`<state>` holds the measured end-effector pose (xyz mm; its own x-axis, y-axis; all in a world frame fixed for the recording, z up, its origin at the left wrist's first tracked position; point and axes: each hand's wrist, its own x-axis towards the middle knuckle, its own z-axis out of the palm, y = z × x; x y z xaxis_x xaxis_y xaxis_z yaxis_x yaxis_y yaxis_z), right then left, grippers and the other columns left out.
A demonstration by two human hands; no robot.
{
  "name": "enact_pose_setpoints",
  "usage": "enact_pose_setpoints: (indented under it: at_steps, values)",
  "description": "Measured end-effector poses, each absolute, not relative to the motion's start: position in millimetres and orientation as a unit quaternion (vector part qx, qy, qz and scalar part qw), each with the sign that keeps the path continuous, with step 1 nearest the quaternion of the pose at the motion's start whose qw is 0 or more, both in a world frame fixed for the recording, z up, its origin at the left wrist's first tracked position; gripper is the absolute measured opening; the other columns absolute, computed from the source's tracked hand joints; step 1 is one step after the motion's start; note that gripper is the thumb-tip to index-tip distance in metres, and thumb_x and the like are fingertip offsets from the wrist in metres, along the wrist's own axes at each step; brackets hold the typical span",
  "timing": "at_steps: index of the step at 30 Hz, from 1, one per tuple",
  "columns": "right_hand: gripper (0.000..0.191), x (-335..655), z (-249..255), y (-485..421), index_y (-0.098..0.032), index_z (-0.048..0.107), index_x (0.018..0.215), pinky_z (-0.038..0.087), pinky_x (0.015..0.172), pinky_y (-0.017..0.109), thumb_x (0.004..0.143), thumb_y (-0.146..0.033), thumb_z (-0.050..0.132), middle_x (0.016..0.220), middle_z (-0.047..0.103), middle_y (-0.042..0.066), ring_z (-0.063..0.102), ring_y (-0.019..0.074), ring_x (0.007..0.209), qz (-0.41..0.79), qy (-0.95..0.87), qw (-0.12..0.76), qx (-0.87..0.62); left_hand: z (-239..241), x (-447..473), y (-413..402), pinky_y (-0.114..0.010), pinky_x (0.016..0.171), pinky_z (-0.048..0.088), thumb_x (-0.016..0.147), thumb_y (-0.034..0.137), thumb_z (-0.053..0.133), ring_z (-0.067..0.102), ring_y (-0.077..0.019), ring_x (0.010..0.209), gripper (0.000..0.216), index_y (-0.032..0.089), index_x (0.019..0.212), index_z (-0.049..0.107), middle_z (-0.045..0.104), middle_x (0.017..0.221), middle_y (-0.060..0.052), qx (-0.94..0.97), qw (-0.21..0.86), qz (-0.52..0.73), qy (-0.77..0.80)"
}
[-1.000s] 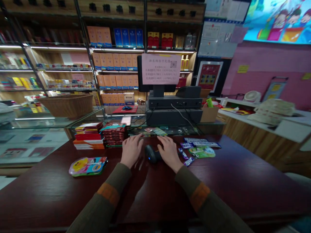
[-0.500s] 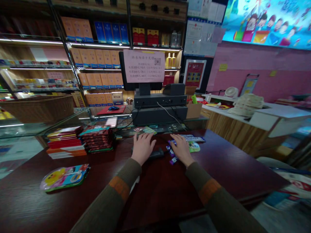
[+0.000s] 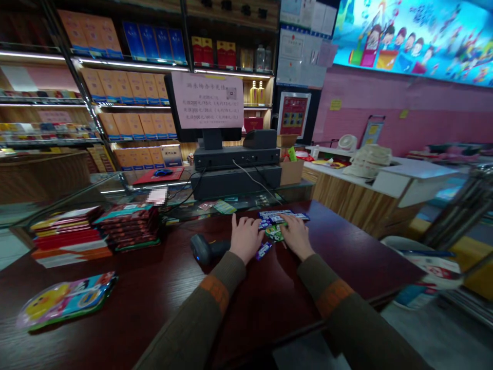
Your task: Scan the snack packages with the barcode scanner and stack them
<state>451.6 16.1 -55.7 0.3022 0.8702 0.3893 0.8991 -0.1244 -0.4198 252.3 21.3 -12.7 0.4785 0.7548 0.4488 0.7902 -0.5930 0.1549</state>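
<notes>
Both bare hands lie low over the dark wooden desk, close together around a cluster of small packets. My left hand has its fingers stretched and apart, at the left edge of the cluster beside a small purple packet. My right hand lies with extended fingers against a green packet and some long blue-and-white packets behind it. Its fingertips partly cover them. A black handheld barcode scanner rests left of my left hand, its handle end hidden behind that hand.
Stacks of red-and-orange packets and dark red packets stand at the left. A toy-like blister pack lies nearer me. Behind the desk are a glass counter and a monitor with a paper sign. A wicker basket is far left.
My left hand has moved right, off the scanner, to the packets. The purple and green packets have been drawn together between my hands. The view has turned slightly right.
</notes>
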Motion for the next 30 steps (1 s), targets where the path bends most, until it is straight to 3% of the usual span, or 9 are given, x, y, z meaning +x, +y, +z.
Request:
enact_pose_setpoints:
  at_steps: [8,16,25,30]
  values:
    - [0.041,478,-62,8,-0.024,0.059,0.136,0.040,0.101,0.048,0.097,-0.029,0.046,0.136,0.062,0.011,0.049,0.0302,0.129,-0.026,-0.548,0.277,-0.788,-32,288,23,-0.060,0.120,0.018,0.095,0.040,0.053,0.058,-0.0284,0.114,0.033,0.024,0.121,0.065,0.073,0.112,-0.008,-0.876,0.043,-0.207,-0.434]
    - [0.040,484,-62,5,-0.023,0.061,0.133,0.039,0.099,0.051,0.099,-0.037,0.044,0.132,0.064,0.015,0.051,0.0333,0.129,-0.002,-0.512,0.253,-0.821,-38,302,25,-0.058,0.118,0.022,0.092,0.054,0.055,0.059,-0.0318,0.114,0.044,0.019,0.113,0.070,0.074,0.109,-0.012,-0.874,0.054,-0.168,-0.453]
    - [0.051,481,-60,3,-0.022,0.057,0.138,0.040,0.100,0.048,0.092,-0.044,0.058,0.130,0.065,0.015,0.054,0.0335,0.126,-0.007,-0.531,0.247,-0.811,-40,307,24,-0.055,0.116,0.025,0.089,0.041,0.062,0.065,-0.0294,0.106,0.029,0.021,0.108,0.070,0.076,0.104,-0.010,-0.875,0.062,-0.162,-0.451]
    - [0.060,486,-64,5,-0.023,0.054,0.140,0.043,0.101,0.041,0.084,-0.038,0.067,0.134,0.064,0.012,0.058,0.0290,0.123,-0.005,-0.545,0.314,-0.777,-39,306,21,-0.057,0.119,0.019,0.091,0.038,0.061,0.066,-0.0293,0.105,0.029,0.020,0.111,0.069,0.075,0.103,-0.011,-0.876,0.057,-0.162,-0.451]
